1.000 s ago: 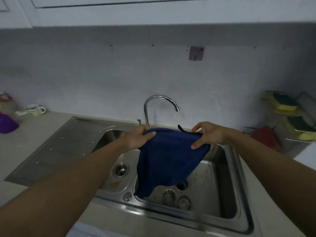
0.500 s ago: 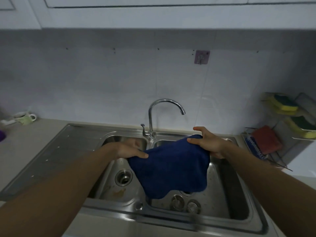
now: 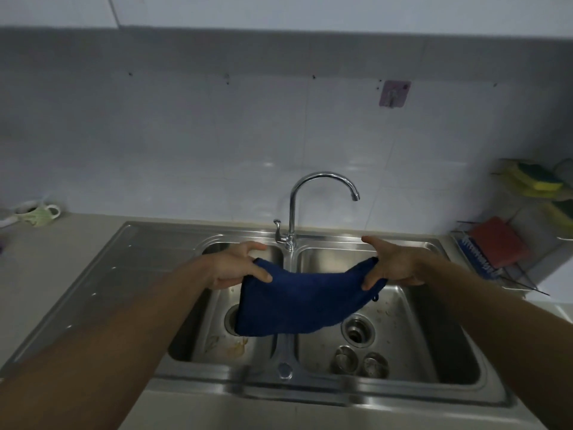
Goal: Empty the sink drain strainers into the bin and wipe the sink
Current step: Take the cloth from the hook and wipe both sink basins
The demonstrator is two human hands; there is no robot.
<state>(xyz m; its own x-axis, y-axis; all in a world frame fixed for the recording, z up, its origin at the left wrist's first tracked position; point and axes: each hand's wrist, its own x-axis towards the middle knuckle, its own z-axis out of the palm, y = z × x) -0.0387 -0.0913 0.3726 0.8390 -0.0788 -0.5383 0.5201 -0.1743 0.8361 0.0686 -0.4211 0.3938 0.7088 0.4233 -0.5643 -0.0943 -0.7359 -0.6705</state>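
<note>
Two strainers (image 3: 361, 361) sit loose at 5 o'clock in the right sink (image 3: 471, 352) basin. Cloth (image 3: 297, 301) now lower and stretched wider than a second ago, long axis 9-to-3 over the divider; left hand (image 3: 235, 268) and right hand (image 3: 392, 266) each pinching a top corner. Wiping looks next.

My beige countertop (image 3: 46, 256), steel double sink (image 3: 217, 386) set into it, green mug (image 3: 38, 215) at far left, wire rack (image 3: 508, 265) at right.

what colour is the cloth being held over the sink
Dark blue, plain: the cloth shows clearly in the head view.
</note>
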